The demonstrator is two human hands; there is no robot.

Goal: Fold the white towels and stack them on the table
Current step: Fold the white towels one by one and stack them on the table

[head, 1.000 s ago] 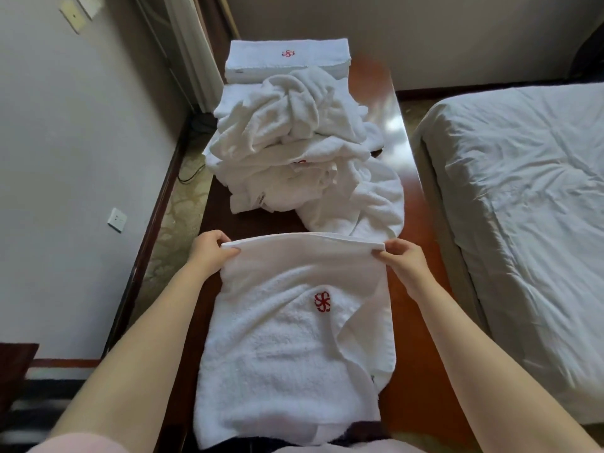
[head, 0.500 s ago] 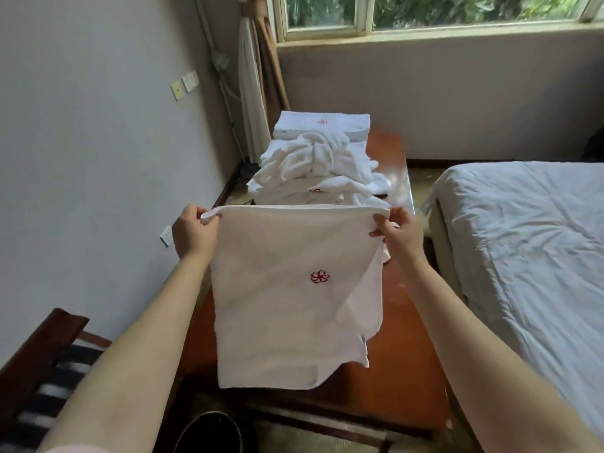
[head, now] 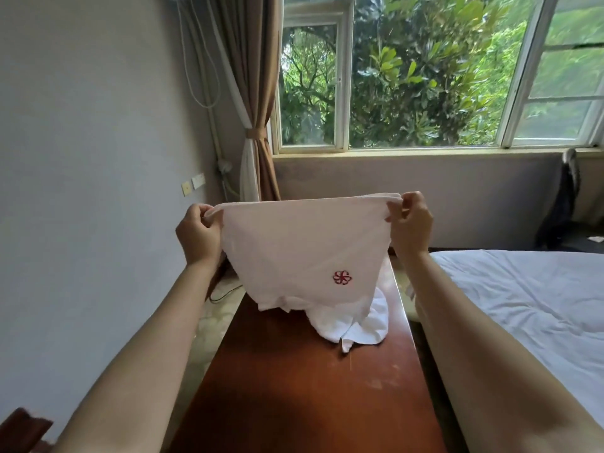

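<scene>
While pinched at its two upper corners, hangs spread between the hands: white terry-cloth towel (head: 304,246) with a small red embroidered pinwheel emblem (head: 342,277). Left hand (head: 198,236) clamped on the left corner, fingers curled round the hem; right hand (head: 410,226) clamped on the right corner, thumb and fingers nipping the edge. Hands well apart, held up side by side, top hem stretched nearly level from one to the other. Tapers downward below the hands, sides drawn inward, lower edge bunched and uneven. Emblem low on the cloth, nearer the right hand.

Below the hands, long red-brown polished wooden counter (head: 294,393), stretching out between the forearms. On it, under the hanging cloth and toward the right-hand side, rumpled heap of white towels (head: 359,326), mostly hidden behind the held one; cannot tell whether the lower edge touches the heap. Right of the right hand, bed with a creased white sheet (head: 523,305), just beside the counter. Beyond the hands, white-framed window (head: 425,76) full of green foliage; above and beyond the left hand, brown curtain (head: 258,93) tied back by the grey wall.
</scene>
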